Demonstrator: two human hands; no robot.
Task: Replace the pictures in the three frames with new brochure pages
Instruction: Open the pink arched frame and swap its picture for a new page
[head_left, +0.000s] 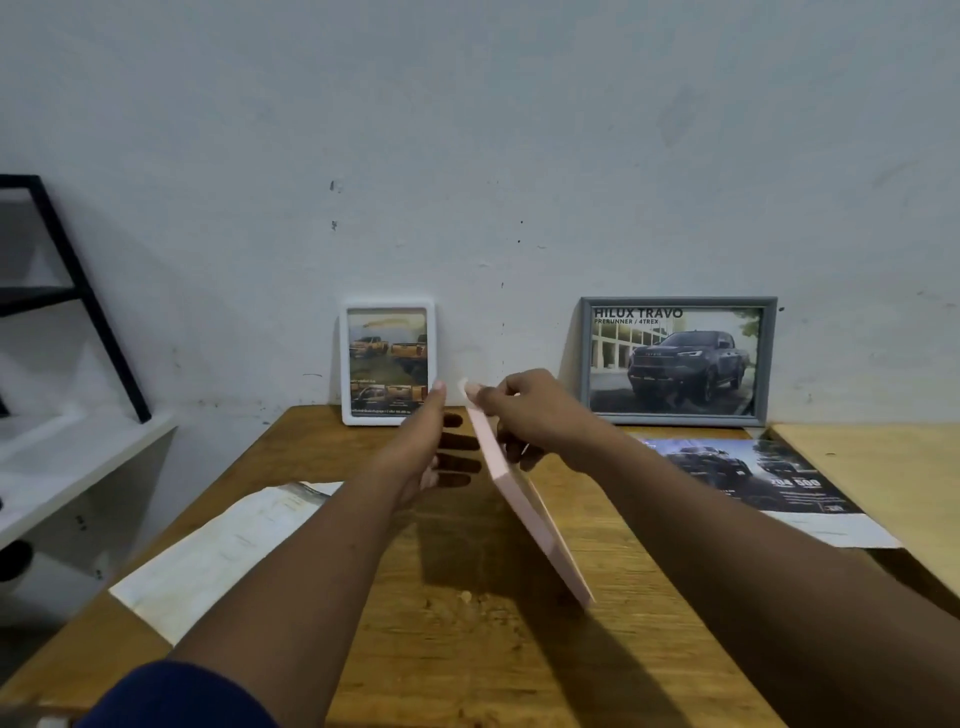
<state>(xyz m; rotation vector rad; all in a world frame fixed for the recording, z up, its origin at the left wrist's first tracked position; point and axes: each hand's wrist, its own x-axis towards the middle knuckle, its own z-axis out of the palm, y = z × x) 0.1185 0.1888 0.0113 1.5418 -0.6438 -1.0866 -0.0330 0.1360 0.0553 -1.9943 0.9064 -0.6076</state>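
The pale pink rectangular picture frame (524, 493) shows only its thin edge, with its face unseen and its top corner blurred. The right hand's (535, 415) fingertips are partly hidden behind it. The left hand (426, 447) covers the small white picture frame's (387, 361) lower right corner. Fine print on the dark truck brochure page (753, 478) is unreadable.
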